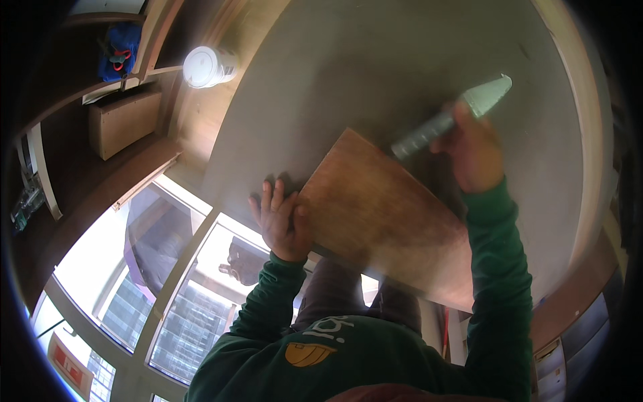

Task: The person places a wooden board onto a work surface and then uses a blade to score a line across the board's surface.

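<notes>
My right hand (pixel 474 151) grips a hand tool (pixel 429 130) with a dark, ridged grey handle and a broad, pale, pointed end. Motion blurs it, so its exact kind is unclear. The pale end points to the far right, and the tool is above the grey tabletop (pixel 402 53). A brown wooden board (pixel 385 214) lies at an angle on the table's near part, with one corner pointing away from me. Beside the board's left edge rests my left hand (pixel 284 224), fingers spread toward the grey surface and thumb side against the board.
A white lidded tub (pixel 203 67) stands past the table's left edge. Further left are wooden shelves with a cardboard-coloured box (pixel 127 120) and a blue bag (pixel 122 50). A glazed window (pixel 194 321) fills the lower left. A pale raised rim (pixel 569 80) borders the table's right side.
</notes>
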Action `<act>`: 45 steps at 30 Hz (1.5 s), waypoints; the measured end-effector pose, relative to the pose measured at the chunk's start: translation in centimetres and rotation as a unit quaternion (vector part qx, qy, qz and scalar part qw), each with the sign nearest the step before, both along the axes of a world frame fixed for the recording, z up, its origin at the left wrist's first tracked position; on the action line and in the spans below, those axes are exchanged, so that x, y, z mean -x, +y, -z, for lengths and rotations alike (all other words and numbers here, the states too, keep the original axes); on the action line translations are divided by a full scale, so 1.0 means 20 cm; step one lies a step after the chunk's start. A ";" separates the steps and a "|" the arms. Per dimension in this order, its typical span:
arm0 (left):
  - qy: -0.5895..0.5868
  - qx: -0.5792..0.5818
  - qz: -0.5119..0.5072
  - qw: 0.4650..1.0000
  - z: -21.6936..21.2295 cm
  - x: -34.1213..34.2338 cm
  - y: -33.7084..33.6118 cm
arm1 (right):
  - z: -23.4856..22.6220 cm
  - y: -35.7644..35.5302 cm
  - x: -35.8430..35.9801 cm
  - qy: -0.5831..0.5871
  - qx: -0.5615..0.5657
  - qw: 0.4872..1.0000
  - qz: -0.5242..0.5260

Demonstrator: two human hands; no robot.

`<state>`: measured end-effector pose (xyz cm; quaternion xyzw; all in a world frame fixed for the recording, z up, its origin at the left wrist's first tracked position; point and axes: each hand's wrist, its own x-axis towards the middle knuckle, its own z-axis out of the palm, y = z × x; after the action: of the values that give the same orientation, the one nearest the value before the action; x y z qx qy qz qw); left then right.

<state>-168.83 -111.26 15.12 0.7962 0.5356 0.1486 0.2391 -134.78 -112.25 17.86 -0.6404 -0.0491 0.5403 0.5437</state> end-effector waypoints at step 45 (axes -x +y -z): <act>-0.025 -0.141 0.023 0.989 0.10 0.10 0.01 | -0.31 -0.53 0.21 -0.167 0.087 0.982 0.025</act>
<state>-170.88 -111.11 13.21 0.8299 0.4847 0.2371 0.1416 -138.93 -122.89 24.04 -0.7678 -0.0758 0.4139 0.4831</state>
